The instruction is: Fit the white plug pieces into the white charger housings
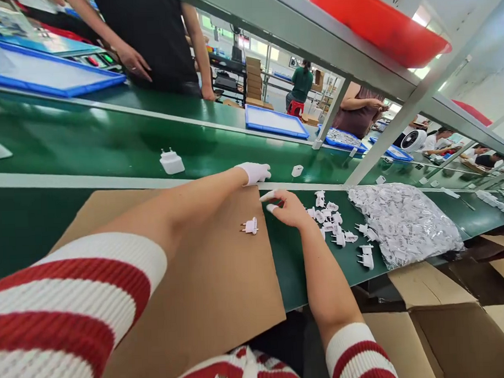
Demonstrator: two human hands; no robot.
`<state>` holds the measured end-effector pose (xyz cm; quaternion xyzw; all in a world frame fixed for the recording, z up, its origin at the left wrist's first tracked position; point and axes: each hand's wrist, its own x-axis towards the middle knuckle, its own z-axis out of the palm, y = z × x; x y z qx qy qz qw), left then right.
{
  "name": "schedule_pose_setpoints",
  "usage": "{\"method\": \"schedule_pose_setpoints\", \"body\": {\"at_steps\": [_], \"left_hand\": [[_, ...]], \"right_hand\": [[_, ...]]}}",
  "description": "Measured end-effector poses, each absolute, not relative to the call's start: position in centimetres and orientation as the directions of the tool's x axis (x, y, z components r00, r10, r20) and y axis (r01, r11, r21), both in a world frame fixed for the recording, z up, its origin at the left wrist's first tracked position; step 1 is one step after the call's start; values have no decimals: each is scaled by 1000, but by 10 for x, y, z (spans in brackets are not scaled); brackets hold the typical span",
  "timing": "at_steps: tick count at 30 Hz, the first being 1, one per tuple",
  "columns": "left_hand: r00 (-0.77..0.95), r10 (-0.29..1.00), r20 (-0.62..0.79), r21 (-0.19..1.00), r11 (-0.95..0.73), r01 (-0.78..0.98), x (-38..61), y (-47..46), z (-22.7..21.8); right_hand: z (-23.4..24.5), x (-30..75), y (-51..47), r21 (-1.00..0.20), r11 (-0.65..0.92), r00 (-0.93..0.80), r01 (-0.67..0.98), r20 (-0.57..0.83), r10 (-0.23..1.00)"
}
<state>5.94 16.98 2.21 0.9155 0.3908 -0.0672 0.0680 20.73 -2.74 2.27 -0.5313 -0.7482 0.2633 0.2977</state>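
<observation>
My left hand (255, 172), in a white glove, reaches over the green belt at the far edge of the cardboard, its fingers stretched to the right with nothing visible in them. A small white charger piece (297, 170) lies on the belt beyond its fingertips. My right hand (286, 208), with white covers on its fingertips, hovers by the cardboard's right edge, thumb and forefinger apart and nothing between them. One white plug adapter (250, 226) with two pins lies on the brown cardboard sheet (222, 289). Loose white plug adapters (330, 222) lie heaped right of my right hand.
A clear bag (406, 222) full of white parts sits at the right, above open cardboard boxes (451, 325). A white charger (171, 161) stands on the belt at left. Metal posts (382, 135) cross overhead. Across the belt are blue trays (276, 122) and a person in black (147, 38).
</observation>
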Motion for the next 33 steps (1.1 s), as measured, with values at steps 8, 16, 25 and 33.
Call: {"method": "schedule_pose_setpoints", "body": {"at_steps": [8, 16, 25, 33], "left_hand": [[501, 865, -33, 158, -490, 857, 11, 118, 46], [482, 875, -53, 425, -417, 804, -28, 14, 21], [251, 968, 10, 733, -178, 657, -16, -2, -17], [299, 951, 74, 804, -234, 547, -14, -4, -16]], "right_hand": [[17, 165, -50, -368, 391, -433, 844, -35, 901], [3, 190, -17, -900, -40, 73, 435, -9, 997], [2, 161, -24, -948, 204, 93, 245, 232, 968], [9, 159, -26, -559, 379, -228, 738, 321, 919]]}}
